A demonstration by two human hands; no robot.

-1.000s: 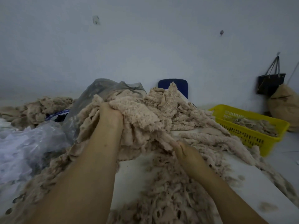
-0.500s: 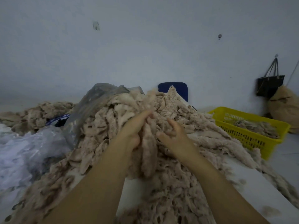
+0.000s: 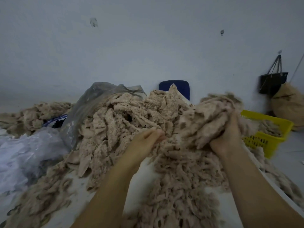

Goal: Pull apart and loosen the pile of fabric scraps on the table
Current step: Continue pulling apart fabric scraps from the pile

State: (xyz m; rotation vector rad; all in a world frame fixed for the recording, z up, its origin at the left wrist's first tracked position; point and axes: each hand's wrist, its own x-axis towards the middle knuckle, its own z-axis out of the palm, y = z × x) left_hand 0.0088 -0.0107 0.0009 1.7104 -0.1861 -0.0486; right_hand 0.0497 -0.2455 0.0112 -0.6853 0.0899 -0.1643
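Observation:
A big heap of beige fabric scraps (image 3: 125, 119) covers the middle of the white table (image 3: 148, 171). My right hand (image 3: 227, 137) grips a thick clump of scraps (image 3: 209, 119) and holds it up to the right of the heap, in front of the yellow basket. My left hand (image 3: 146, 142) sits at the heap's near edge with its fingers curled into the scraps; the fingertips are buried in fabric. Loose scraps (image 3: 181, 186) spread over the table between my forearms.
A yellow plastic basket (image 3: 269, 139) with scraps stands at the right. Grey and clear plastic bags (image 3: 32, 150) lie at the left, with more scraps (image 3: 32, 116) behind. A blue chair back (image 3: 179, 87), a black bag (image 3: 273, 81) and a tan sack (image 3: 289, 106) are by the wall.
My right hand has swung to the right and lifted a clump away from the heap. My left hand has dropped lower to the heap's near edge.

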